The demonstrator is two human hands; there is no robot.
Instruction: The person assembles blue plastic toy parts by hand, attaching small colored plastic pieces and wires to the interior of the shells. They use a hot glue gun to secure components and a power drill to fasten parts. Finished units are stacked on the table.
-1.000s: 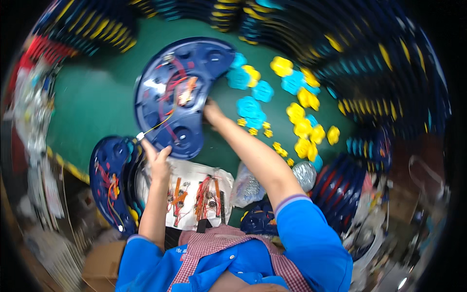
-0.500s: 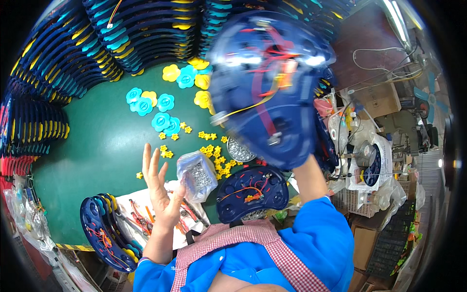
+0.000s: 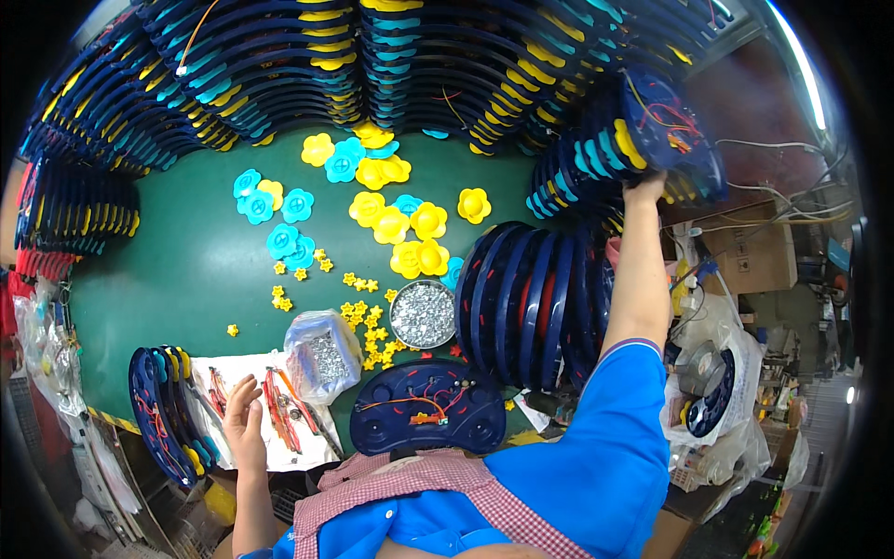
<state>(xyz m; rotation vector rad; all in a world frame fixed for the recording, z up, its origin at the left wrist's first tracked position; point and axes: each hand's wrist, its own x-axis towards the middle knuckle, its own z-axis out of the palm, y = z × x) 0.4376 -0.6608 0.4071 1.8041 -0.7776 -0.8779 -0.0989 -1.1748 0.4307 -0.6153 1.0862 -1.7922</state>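
Observation:
My right arm is stretched out to the far right. There my right hand (image 3: 645,189) grips the near edge of a dark blue plastic panel (image 3: 663,116) with red and yellow wires, held against a row of upright panels with teal and yellow flower parts. My left hand (image 3: 244,419) is raised with its fingers loosely apart and nothing in it, beside a white sheet (image 3: 321,453) bearing wire bundles (image 3: 284,410). Right in front of me lies another wired dark blue panel (image 3: 428,443). A plastic bag of small metal parts (image 3: 328,361) sits behind it, to the left.
Stacked panels (image 3: 270,79) line the table's far side. More dark blue panels (image 3: 535,307) stand on edge at right. A round tin of screws (image 3: 424,315), yellow stars (image 3: 372,335) and flower pieces (image 3: 391,224) lie mid-table. Several wired panels (image 3: 154,419) stand at near left.
My right hand has carried the blue panel from in front of me to the far-right row. My left hand has lowered and moved left. The view has shifted too.

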